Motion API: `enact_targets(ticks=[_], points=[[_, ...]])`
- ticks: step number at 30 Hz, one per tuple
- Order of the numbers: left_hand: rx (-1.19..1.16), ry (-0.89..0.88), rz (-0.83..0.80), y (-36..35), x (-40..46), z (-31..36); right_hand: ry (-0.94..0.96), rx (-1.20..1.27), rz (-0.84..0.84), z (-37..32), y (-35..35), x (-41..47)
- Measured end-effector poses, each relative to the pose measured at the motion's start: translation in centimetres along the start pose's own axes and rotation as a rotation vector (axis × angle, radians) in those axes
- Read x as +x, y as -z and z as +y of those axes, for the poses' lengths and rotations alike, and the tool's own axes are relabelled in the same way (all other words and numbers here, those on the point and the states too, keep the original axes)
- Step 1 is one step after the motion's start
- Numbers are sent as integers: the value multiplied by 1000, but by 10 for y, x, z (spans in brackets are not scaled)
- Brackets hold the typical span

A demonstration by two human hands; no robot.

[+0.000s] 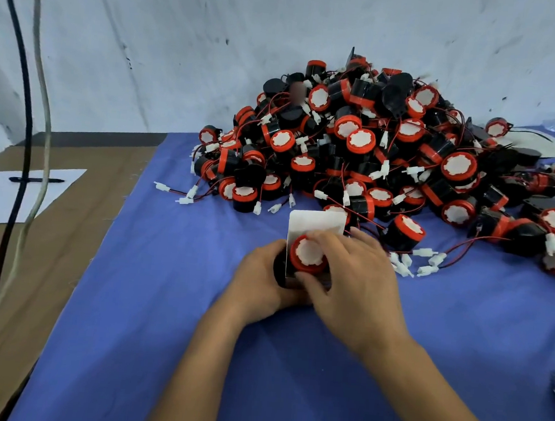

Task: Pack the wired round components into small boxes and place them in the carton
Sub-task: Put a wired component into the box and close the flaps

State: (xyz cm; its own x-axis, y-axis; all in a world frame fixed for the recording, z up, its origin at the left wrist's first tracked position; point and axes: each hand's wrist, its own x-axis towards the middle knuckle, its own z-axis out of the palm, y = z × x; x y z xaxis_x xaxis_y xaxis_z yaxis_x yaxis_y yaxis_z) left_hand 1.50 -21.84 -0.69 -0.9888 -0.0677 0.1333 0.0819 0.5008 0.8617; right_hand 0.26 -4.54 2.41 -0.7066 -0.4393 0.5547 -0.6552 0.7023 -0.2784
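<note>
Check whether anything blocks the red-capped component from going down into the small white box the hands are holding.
Nothing visible blocks it. The component already sits at the box's open mouth, its flap raised behind. The left hand holds the box; the right hand grips the component. Its wire and the box's inside are hidden.

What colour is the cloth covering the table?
Blue; the cloth shows plainly in the head view.

We face a pale, scuffed wall [216, 39] marked with dark streaks. Below it we see the counter [69, 227], brown along its left side, with a blue cloth [162, 301] spread over most of it. At left, a black cable [24, 124] and a grey cable [43, 109] hang down beside each other.
</note>
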Motion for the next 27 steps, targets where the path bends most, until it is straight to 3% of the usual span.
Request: enact_targets(ticks=[6,10,13,15,17,19,21,24,25,27], points=[[-15,13,-17,2,2,-1,50,-102,-177,-5,-4,1],[-352,28,-3,-10,0,10,38,-127,-159,-1,-3,0],[-513,85,133,-26,2,20,18,-47,-54,5,-3,0],[-429,124,228,-33,4,20,-70,-1,160,12,0,0],[-355,137,268,-36,5,19,-293,-14,324,20,5,2],[-341,131,287,-36,6,19,-540,-3,321,30,5,5],[-327,134,293,-35,6,20,-715,295,247,39,2,6],[-278,127,286,-36,7,20,-903,1121,274,43,1,14],[-263,126,282,-35,6,20,-902,1285,310,44,0,15],[-250,125,273,-35,6,20,-800,1353,354,47,2,17]])
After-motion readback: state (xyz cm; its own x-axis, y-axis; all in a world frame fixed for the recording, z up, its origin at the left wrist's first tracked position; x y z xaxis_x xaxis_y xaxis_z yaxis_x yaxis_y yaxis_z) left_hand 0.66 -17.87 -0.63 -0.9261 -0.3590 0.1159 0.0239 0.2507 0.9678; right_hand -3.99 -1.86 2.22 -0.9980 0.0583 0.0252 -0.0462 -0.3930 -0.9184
